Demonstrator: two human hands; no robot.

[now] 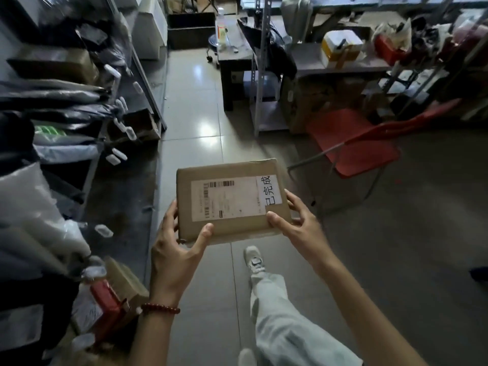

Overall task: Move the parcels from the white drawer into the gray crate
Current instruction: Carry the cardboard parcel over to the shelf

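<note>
A flat brown cardboard parcel (232, 200) with a white shipping label and a white sticker is held level over the tiled floor, in the middle of the view. My left hand (177, 241) grips its near left corner, thumb on top and fingers along the side. My right hand (295, 223) grips its near right corner, thumb on top and fingers under the right edge. Neither the white drawer nor the gray crate is in sight.
Shelves (66, 133) packed with bagged parcels run along the left. A red folding chair (353, 143) stands at the right, in front of a metal rack (261, 75) and a dark table (232, 56). A tiled aisle (192, 114) leads ahead. My leg and shoe (254, 260) step forward below the parcel.
</note>
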